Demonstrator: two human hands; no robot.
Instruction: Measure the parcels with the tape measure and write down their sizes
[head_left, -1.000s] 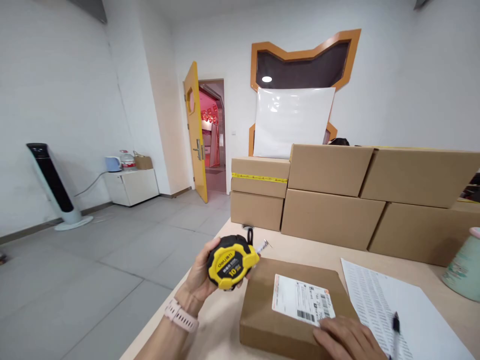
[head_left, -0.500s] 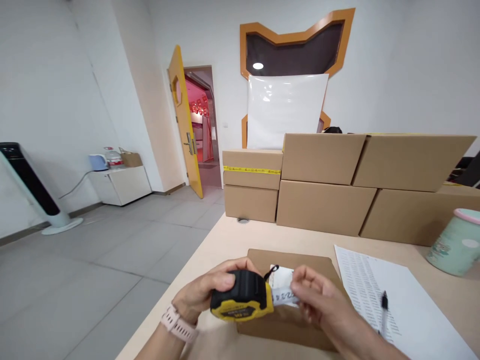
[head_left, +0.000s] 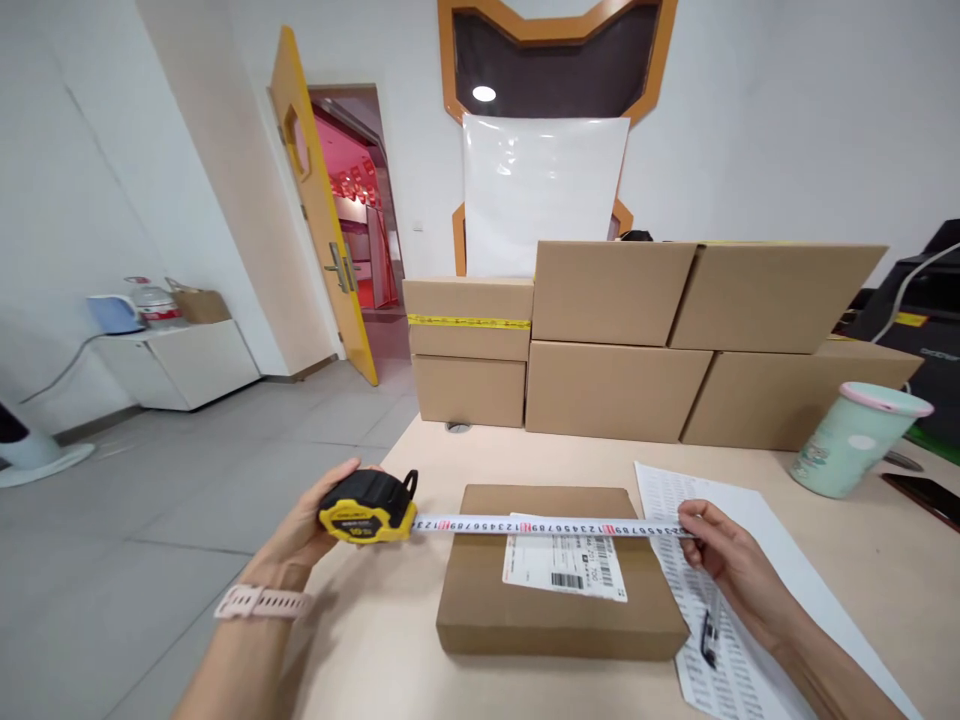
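My left hand (head_left: 304,525) grips the black and yellow body of a tape measure (head_left: 364,508), left of a flat cardboard box (head_left: 559,635). Between finger and thumb, my right hand (head_left: 724,560) pinches the free end of the white tape blade (head_left: 480,525). The blade stretches level across the top of the box, past both its sides. On the box's top a white shipping label (head_left: 562,572) shows, its far edge behind the blade. Under my right hand lie a printed sheet (head_left: 765,545) and a pen (head_left: 709,640).
Brown cartons (head_left: 615,390) are stacked along the back of the table (head_left: 375,600). A mint-green cup (head_left: 855,445) stands at the right, with a phone (head_left: 926,497) beyond it. Farther left are a yellow door (head_left: 322,210), standing open, and a white cabinet (head_left: 195,365).
My hands have moved apart, drawing a long stretch of tape out of the case. The box now shows more fully beneath it. The view has shifted to the right.
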